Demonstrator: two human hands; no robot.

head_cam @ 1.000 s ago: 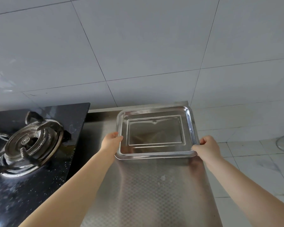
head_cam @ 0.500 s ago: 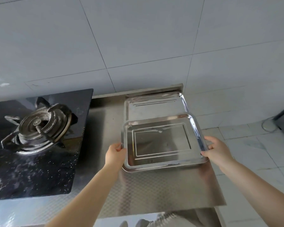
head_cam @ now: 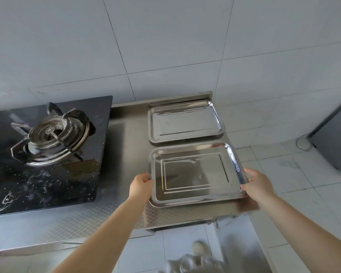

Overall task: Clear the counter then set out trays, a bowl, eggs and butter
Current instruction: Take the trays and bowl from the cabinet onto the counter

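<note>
Head view: steel counter (head_cam: 126, 154) meets white tiled wall (head_cam: 165, 46); left hand (head_cam: 141, 185) and right hand (head_cam: 257, 185) grip the near tray (head_cam: 195, 174).

Both bare arms stretched forward, converging toward twelve o'clock. Left hand (head_cam: 141, 186) at nine o'clock of the near tray (head_cam: 195, 174), fingers curled over its rim in a grip. Right hand (head_cam: 257, 184) at three o'clock, gripping likewise.
</note>
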